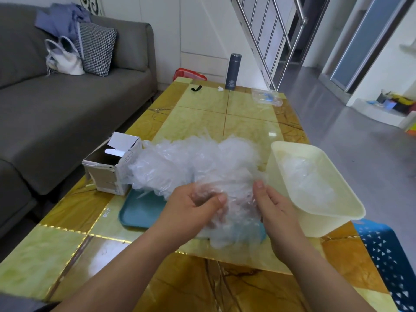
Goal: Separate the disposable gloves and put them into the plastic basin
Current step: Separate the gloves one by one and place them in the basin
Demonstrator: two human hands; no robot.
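Thin clear film, the disposable gloves lay heaped on the surface just left of the cream plastic basin. We judged them weightless, slippery and clingy. Our left hand and right hand pinched one glove at its edges with curled fingers.

Glossy yellow table, teal tray, cream plastic basin, open cardboard box, grey flask at far edge
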